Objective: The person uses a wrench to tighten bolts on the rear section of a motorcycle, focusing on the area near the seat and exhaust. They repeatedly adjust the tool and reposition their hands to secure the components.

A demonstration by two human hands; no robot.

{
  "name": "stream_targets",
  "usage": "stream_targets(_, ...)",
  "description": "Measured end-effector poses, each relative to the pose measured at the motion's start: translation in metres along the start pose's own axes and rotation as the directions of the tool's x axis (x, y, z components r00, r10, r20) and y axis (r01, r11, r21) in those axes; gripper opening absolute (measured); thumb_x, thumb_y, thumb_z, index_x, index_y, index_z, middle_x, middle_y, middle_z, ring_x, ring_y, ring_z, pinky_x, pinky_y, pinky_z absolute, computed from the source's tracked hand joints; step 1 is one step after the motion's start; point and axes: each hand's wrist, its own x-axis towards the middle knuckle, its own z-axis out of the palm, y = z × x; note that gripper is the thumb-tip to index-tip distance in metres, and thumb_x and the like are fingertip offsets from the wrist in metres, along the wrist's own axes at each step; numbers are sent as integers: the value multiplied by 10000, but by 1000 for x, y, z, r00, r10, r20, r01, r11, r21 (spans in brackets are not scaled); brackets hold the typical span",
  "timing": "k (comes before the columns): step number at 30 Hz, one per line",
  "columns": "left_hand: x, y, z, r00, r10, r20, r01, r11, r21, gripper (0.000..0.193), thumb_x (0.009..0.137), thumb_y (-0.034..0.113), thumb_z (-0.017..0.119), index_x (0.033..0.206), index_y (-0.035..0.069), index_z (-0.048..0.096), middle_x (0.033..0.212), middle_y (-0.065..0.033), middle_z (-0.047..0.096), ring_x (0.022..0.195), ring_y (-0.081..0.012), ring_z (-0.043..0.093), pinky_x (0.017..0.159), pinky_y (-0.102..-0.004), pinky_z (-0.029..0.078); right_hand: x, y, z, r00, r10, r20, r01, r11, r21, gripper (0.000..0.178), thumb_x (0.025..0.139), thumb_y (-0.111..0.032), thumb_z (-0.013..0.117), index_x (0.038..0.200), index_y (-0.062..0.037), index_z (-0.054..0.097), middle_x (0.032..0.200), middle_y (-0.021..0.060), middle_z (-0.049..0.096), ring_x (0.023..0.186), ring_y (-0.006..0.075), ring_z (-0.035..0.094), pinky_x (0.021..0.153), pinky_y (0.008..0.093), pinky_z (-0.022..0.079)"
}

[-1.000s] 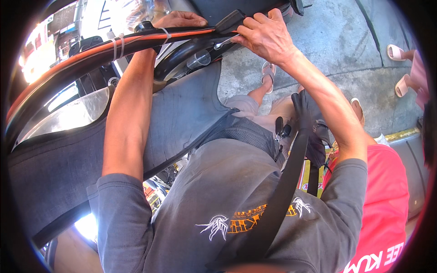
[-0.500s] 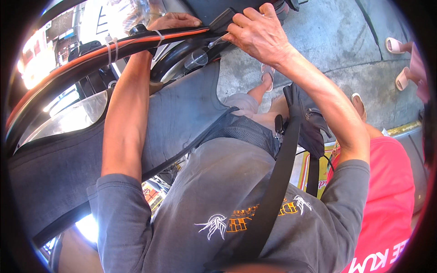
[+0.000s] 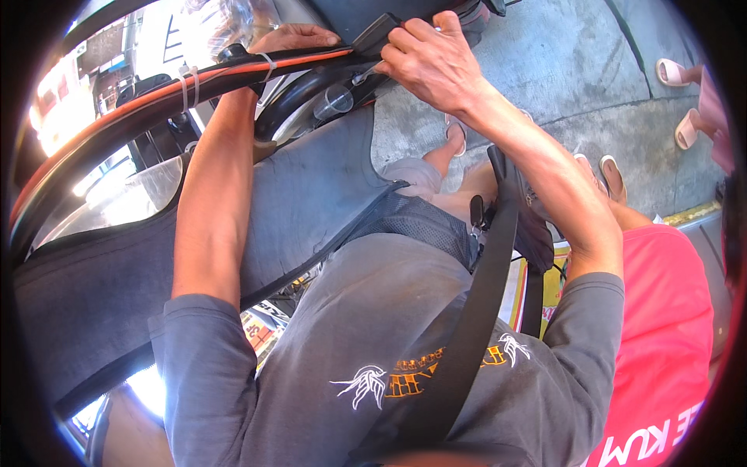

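Ground: we stand on grey concrete pavement (image 3: 545, 70).
Left hand (image 3: 292, 36): our fingers curl over the orange-black tube (image 3: 156, 97).
Right hand (image 3: 432, 62): pinching the black clip (image 3: 377, 35) at the tube's end.
Progress: white ties (image 3: 187, 86) already on; we judge the clip unfinished.

Left hand (image 3: 294, 36) grips orange-black bar (image 3: 156, 97); right hand (image 3: 432, 62) pinches black clip (image 3: 379, 33).

I am wearing a grey shirt (image 3: 405, 350) showing a white and orange print, with a black strap (image 3: 482, 311) crossing it. My hands are gripping a black frame bar (image 3: 156, 109) carrying an orange stripe and white ties. Grey fabric (image 3: 303, 202) is hanging below. Someone beside me is wearing a pink-red shirt (image 3: 661, 342) and pink sandals (image 3: 673, 71).
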Motion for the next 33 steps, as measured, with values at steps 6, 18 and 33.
stream_targets(6, 2, -3, -2, 998, -51, 37, 51, 999, -1, 309, 933, 349, 735, 1086, 83, 774, 925, 2, 743, 870, -76, 671, 818, -180, 511, -2, 2, 4, 999, 18, -30, -19, 1000, -21, 200, 798, -370, 740, 785, -186, 663, 821, -40, 607, 894, 142, 589, 856, 394, 364)
stream_targets(18, -3, -11, 0, 998, -1, 66, 2, 1000, -21, 264, 973, 318, 689, 1065, 75, 739, 886, 38, 708, 781, -39, 646, 707, -191, 513, -43, -3, 75, 934, 293, -207, -230, 932, 280, 329, 816, -443, 751, 894, -141, 643, 800, -10, 615, 811, 213, 594, 831, 380, 369)
stream_targets(33, -4, 5, 0, 997, -61, 56, 62, 998, -15, 288, 976, 343, 683, 1049, 70, 739, 881, 57, 689, 812, -27, 601, 732, -202, 476, -62, -98, 135, 701, 647, 301, -513, 163, 843, 560, 1036, -517, 457, 841, -2, 562, 770, 180, 553, 791, 381, 553, 718, 449, 449)
